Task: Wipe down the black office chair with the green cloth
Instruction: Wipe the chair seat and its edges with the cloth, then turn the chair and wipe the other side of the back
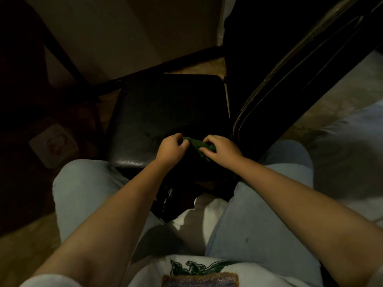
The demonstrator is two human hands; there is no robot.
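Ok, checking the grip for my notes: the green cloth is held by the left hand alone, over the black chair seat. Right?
Not alone. The head view shows the left hand and the right hand each holding an end of the green cloth, over the black chair seat.

green cloth (195,143): partly under right hand (222,150) | chair backrest (300,65): cut off top

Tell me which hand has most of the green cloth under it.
The right hand: the green cloth bunches under its fingers and thumb. The left hand only pinches one end.
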